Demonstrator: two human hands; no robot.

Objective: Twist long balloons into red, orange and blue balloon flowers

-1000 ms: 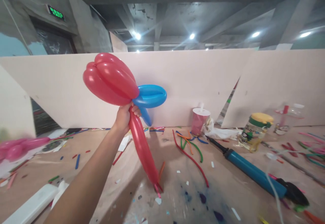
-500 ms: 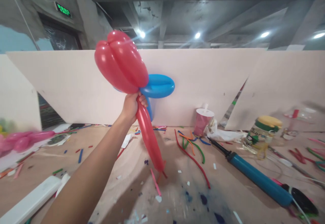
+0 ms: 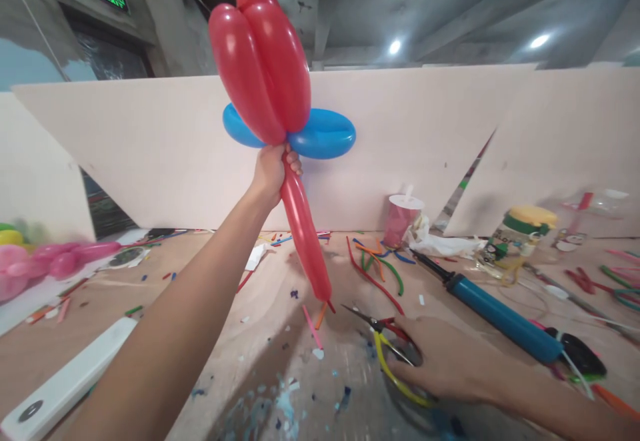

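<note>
My left hand point(image 3: 277, 169) is closed round the neck of a balloon flower point(image 3: 265, 67), just below its red bulb and two blue side loops. The flower stands nearly upright, and its red stem runs down to a thin uninflated tip over the table. At the lower right, my right hand point(image 3: 440, 354) grips scissors point(image 3: 395, 354) with one yellow and one red handle. Their blades point left towards the stem tip, apart from it. Part of the right hand's fingers is hidden behind the handles.
A blue hand pump point(image 3: 505, 317) lies at the right, near loose uninflated balloons point(image 3: 373, 267). Behind stand a pink cup point(image 3: 401, 219) and a jar with a yellow lid point(image 3: 520, 234). A white long object point(image 3: 70, 377) lies at the left. A pale board point(image 3: 415, 147) rises behind the table.
My right hand has come into view at the lower right with scissors. My left hand has lifted the balloon flower slightly up and right, and the flower stands straighter.
</note>
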